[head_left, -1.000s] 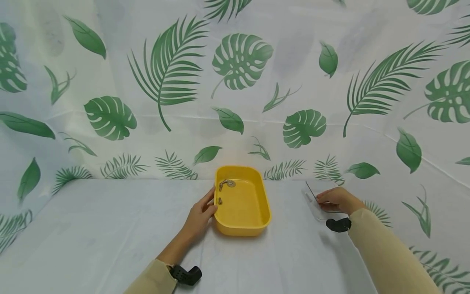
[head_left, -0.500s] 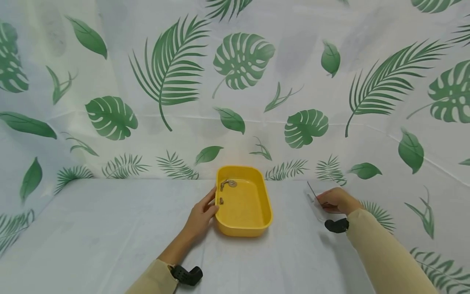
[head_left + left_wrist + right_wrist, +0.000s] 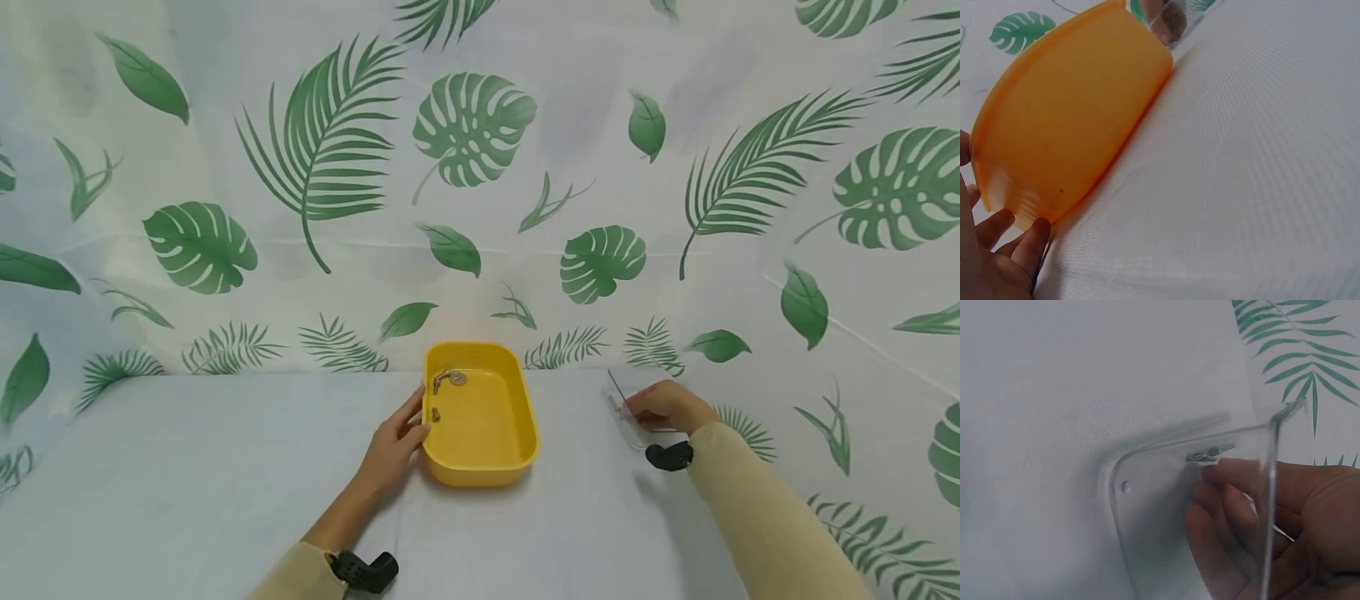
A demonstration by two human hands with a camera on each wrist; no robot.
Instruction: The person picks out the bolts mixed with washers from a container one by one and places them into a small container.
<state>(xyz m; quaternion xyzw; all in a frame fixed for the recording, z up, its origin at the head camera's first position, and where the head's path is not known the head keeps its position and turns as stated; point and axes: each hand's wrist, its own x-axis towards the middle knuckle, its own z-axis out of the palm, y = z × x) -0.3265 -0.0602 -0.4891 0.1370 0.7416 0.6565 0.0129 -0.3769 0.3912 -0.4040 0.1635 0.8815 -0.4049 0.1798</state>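
Observation:
A yellow tray [image 3: 531, 442] stands on the white cloth, with small metal pieces along its left inner side. They look like bolts [image 3: 436, 414] and a round washer [image 3: 457, 378]. My left hand [image 3: 393, 442] rests against the tray's outer left wall, thumb and fingertips touching it. To the right, my right hand [image 3: 667, 406] is bent down at a clear plastic box [image 3: 636, 437]. In the right wrist view, its curled fingertips [image 3: 1211, 475] meet right beside a small screw-like metal piece [image 3: 1210, 453], seen through the transparent wall. Whether they pinch it is unclear.
White cloth [image 3: 187, 483] covers the table. Behind it hangs a white sheet with green leaf prints [image 3: 472, 129]. Both wrists wear black devices [image 3: 366, 572]. The box's tall clear wall [image 3: 1266, 531] stands between the right wrist camera and the hand.
The head view has shifted, so everything sits slightly further left. Relative to the tray and box, both hands look nearly still; the pieces in the tray have not moved.

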